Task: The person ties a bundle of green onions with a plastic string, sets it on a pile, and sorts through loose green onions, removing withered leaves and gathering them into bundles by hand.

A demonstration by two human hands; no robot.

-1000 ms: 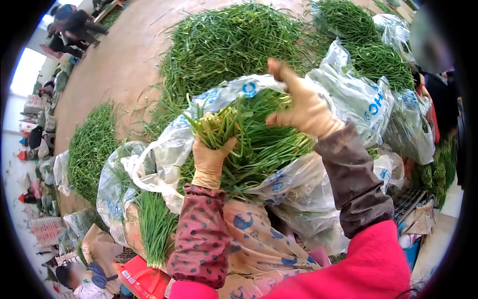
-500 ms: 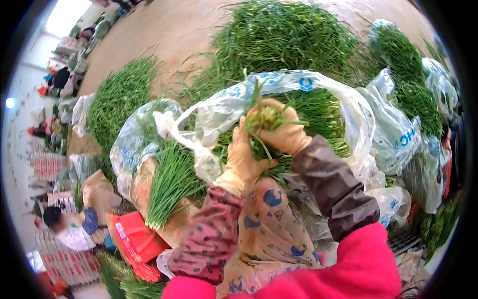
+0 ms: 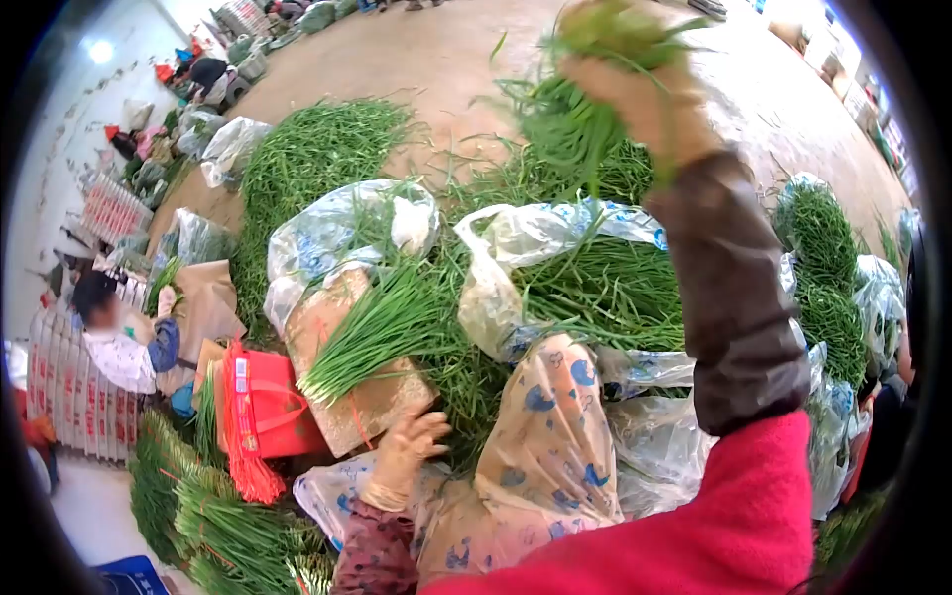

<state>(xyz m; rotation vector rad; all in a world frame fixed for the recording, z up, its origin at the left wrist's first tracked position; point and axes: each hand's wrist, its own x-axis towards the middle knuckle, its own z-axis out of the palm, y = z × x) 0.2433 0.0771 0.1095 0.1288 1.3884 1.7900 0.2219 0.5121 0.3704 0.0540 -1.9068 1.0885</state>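
Note:
My right hand (image 3: 645, 104), in a pale glove and blurred by motion, is raised at the top of the view, closed around a tangle of loose chive leaves (image 3: 570, 124). My left hand (image 3: 409, 451), also gloved, is low beside my knee, fingers apart and holding nothing. It is nearest the lower corner of a tan board (image 3: 405, 389), on which a neat bunch of chives (image 3: 372, 332) lies. More chives (image 3: 605, 288) fill an open clear plastic bag (image 3: 489, 297) in front of my knees.
Left of the board stands a red bag (image 3: 270, 397) with red ties hanging from it. Bundled chives (image 3: 233, 526) lie at lower left. A co-worker (image 3: 124, 342) sits at left. A heap of leaves (image 3: 322, 154) and more filled bags (image 3: 823, 288) are around me.
My hands have parted. The right one has swung up and away with the leaves, while the left one has dropped down to beside the board. The view has turned.

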